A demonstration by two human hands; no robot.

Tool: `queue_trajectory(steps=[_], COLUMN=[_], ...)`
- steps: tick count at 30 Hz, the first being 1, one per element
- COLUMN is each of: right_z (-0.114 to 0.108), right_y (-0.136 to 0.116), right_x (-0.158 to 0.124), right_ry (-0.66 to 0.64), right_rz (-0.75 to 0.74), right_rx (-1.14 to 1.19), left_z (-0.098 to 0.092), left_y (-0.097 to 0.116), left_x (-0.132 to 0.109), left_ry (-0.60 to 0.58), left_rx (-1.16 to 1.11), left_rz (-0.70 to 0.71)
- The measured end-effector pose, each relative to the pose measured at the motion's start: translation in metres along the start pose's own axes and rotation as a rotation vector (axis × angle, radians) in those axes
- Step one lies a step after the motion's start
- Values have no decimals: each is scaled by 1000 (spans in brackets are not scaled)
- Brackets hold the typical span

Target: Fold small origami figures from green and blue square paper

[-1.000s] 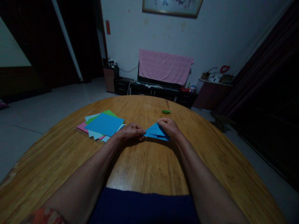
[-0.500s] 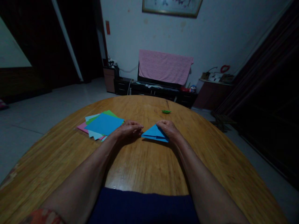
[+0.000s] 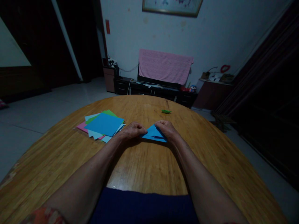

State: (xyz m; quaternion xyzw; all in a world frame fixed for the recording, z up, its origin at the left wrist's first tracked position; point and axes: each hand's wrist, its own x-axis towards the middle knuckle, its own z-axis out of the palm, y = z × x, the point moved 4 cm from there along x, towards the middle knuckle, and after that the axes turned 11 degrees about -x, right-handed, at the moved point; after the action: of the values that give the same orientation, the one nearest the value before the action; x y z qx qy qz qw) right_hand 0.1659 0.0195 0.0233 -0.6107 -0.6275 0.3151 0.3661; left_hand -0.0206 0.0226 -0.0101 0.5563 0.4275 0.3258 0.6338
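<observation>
A blue sheet of origami paper (image 3: 153, 133), folded into a flat triangle with layered flaps along its lower edge, is held just over the wooden table between both hands. My left hand (image 3: 134, 130) pinches its left corner between thumb and fingers. On the other side, my right hand (image 3: 167, 129) grips the right part near the peak, its thumb on top. The fingers beneath the paper are hidden.
Left of my hands, a fanned stack of coloured paper (image 3: 105, 123) lies with a blue sheet on top. A small green folded paper piece (image 3: 166, 111) sits farther back on the round wooden table (image 3: 144, 165). Beyond stands a low cabinet with a pink cloth (image 3: 165, 67) above it.
My left hand has moved right and taken hold of the folded paper's left corner. The right hand, still gripping the paper, has shifted slightly left.
</observation>
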Motion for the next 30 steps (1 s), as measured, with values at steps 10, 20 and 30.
queue_trajectory(steps=[10, 20, 30], right_z=[13, 26, 30], right_y=[12, 23, 25], right_x=[4, 3, 1], right_ry=[46, 144, 177], right_rz=[-275, -454, -467], right_rx=[-310, -539, -606], left_z=[-5, 14, 25], left_y=[2, 31, 22], left_x=[5, -15, -7], left_ry=[38, -26, -189], left_rx=[324, 701, 852], left_rz=[50, 206, 488])
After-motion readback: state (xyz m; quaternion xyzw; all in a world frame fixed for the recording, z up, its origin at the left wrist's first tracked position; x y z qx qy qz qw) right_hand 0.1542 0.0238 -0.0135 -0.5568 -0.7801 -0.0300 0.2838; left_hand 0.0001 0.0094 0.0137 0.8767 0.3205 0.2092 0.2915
